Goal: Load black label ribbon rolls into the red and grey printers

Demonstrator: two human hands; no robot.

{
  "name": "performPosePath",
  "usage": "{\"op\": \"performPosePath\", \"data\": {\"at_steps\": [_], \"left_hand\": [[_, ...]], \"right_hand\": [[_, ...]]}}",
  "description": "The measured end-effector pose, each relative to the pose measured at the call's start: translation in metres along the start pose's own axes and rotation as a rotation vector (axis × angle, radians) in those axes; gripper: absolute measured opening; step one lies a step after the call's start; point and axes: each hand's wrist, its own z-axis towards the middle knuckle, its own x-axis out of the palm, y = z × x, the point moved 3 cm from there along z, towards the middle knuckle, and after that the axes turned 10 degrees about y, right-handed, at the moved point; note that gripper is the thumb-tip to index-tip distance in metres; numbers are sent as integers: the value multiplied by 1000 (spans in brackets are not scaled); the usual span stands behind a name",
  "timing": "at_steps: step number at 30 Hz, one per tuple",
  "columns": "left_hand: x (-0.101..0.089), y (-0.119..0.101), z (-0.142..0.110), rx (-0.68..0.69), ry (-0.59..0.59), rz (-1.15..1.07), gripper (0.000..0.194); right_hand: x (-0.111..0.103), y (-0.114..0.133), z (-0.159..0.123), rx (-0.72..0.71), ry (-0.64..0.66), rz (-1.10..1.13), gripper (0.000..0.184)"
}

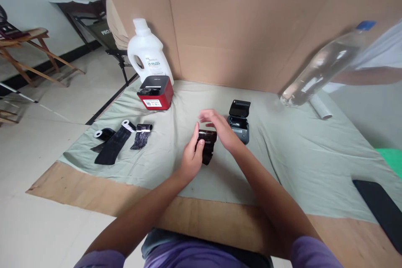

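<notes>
Over the tabletop (94, 188), the left hand (192, 155) was clamped on the roll (207, 135); the right hand (219, 124) arched half-open beside it, contact unclear; the roll looked light, its film (207, 157) slick and flimsy, best gripped by the ends.

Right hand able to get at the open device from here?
Probably yes: the open device sits just right of the right hand, its lid raised, and no object shows between them. The right hand seems to grip nothing; the left hand holds a roll.
</notes>
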Motion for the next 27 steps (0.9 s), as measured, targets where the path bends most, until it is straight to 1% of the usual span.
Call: {"op": "performPosePath", "data": {"at_steps": [3,5,7,9,12,14,17,20,22,23,25,27], "left_hand": [[-6,1,2,19,-50,-16,68],[-7,2,3,33,-71,-25,68],[-8,2,4,24,-91,-38,67],[-7,3,4,-10,-98,-73,71],[1,4,2,-69,-41,-207,88],[9,3,1,-73,11,-302,97],[29,1,5,-48,106,-372,96],[54,0,19,-50,234,-393,90],[68,-1,32,-39,323,-320,81],[73,-2,39,-22,356,-243,73],[80,-4,49,25,389,-38,53],[84,-5,55,85,390,170,40]], "right_hand": [[-10,17,-5,12,248,-257,30],[-14,28,-10,-14,387,-409,20],[-17,36,-15,-49,451,-518,16],[-22,41,-17,-57,469,-599,17],[-39,46,-18,-44,401,-686,17],[-59,48,-19,-22,322,-737,17],[-97,46,-22,106,195,-828,19],[-127,34,-24,245,78,-943,21],[-137,22,-23,309,51,-1031,22],[-140,16,-22,334,52,-1065,23],[-142,5,-19,368,66,-1105,25],[-143,-3,-15,374,69,-1131,26]]}}
